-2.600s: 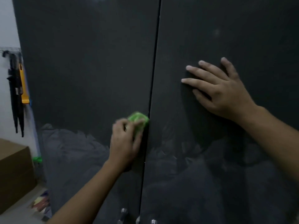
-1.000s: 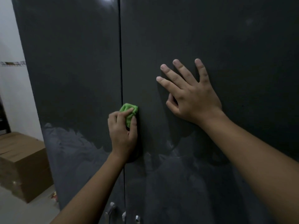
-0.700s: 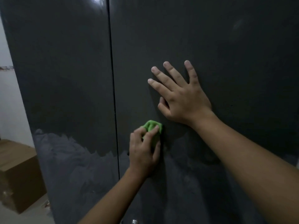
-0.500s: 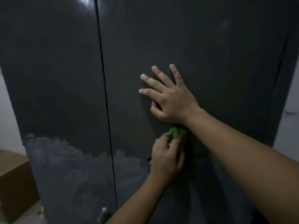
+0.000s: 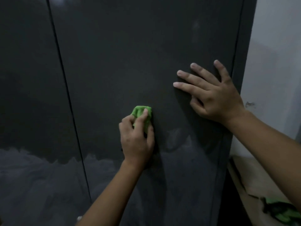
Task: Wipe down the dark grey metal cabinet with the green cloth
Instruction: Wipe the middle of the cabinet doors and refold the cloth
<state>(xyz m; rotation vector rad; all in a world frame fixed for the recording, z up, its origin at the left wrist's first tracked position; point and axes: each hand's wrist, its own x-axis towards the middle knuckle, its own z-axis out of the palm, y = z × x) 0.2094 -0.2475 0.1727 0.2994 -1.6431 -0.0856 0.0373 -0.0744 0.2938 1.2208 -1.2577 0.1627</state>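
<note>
1. Green and bunched small, the cloth (image 5: 141, 115) sits in the head view on the right-hand door (image 5: 162, 46) of the dark grey cabinet (image 5: 29, 62). The left hand (image 5: 136, 141) grips it, fingers curled over the wad and pressing it to the metal just above a paler hazy band (image 5: 48, 185) that runs across the lower doors.
2. The right hand (image 5: 211, 97) lies flat on the same door near its right edge, fingers spread and holding nothing, apart from the cloth.
3. With the cloth wadded this tightly, each pass probably covers only a narrow strip. Streaks or missed patches could be left, most likely along the seam (image 5: 68, 103) between the doors.
4. The bare right palm may leave prints on metal that looks already wiped.
5. If the left fingers slacken mid-stroke, the wad could slip and drop.
6. The light is dim, so I cannot tell whether the haze is dust or damp. A missed spot would be easy to overlook.
</note>
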